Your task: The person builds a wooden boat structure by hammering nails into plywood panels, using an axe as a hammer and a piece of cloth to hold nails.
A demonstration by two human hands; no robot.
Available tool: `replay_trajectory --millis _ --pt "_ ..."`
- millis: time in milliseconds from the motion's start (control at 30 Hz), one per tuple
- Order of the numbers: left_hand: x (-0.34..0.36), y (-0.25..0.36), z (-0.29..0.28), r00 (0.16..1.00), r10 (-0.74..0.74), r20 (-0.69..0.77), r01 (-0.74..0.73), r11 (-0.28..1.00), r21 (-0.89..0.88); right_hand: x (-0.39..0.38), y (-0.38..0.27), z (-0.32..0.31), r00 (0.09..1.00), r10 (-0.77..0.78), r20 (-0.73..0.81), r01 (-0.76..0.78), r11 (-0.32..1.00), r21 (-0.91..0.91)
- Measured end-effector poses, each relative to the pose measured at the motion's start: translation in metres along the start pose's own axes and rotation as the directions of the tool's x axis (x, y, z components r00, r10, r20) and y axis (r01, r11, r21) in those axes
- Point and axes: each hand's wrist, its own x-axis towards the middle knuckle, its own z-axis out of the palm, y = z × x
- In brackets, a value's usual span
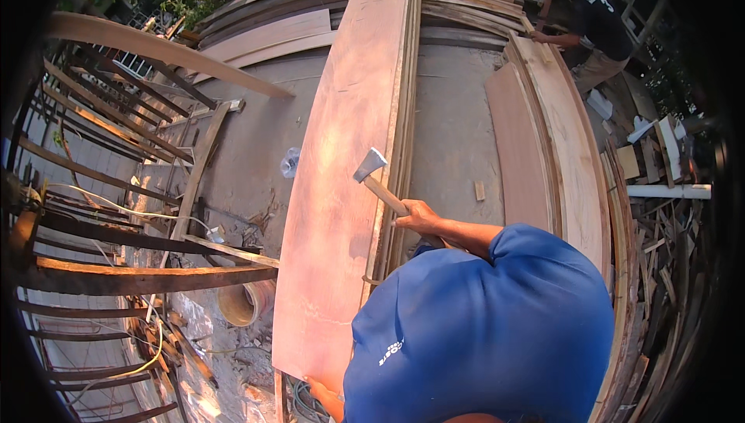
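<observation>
My right hand is closed around the wooden handle of a hatchet, its metal head raised over a long reddish-brown board. That board lies on top of a stack of boards running away from me. At the board's near end, my left hand grips the edge; most of its fingers are hidden beneath my blue sleeve and the wood.
Another person handles planks at the far right. Wooden slats and beams crowd the left, beside an overturned bucket. A clear plastic bottle lies on the floor. Scrap wood piles up on the right.
</observation>
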Motion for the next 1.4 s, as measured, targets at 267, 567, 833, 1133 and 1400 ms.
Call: replay_trajectory --millis 267,567,833,1133,1400 --pt "0.014 -0.017 -0.001 0.999 0.023 0.044 -0.022 1.0 -0.015 -0.007 -0.028 0.052 0.988 0.144 -0.052 -0.123 0.951 0.283" --pt "0.004 -0.022 0.005 0.997 0.014 0.073 -0.013 1.0 -0.016 -0.011 -0.034 0.069 0.985 0.109 -0.132 -0.067 0.955 0.29" --pt "-0.001 -0.026 0.007 0.996 0.001 0.085 0.0 1.0 -0.02 -0.012 -0.036 0.073 0.978 0.131 -0.164 -0.083 0.959 0.272" --pt "-0.001 -0.029 0.003 0.997 0.004 0.076 -0.003 1.0 -0.011 -0.011 -0.044 0.073 0.973 0.195 -0.125 -0.143 0.93 0.34" --pt "-0.004 -0.034 0.002 0.996 0.019 0.091 -0.019 1.0 -0.004 -0.01 -0.035 0.067 0.979 0.184 -0.081 -0.148 0.932 0.33"
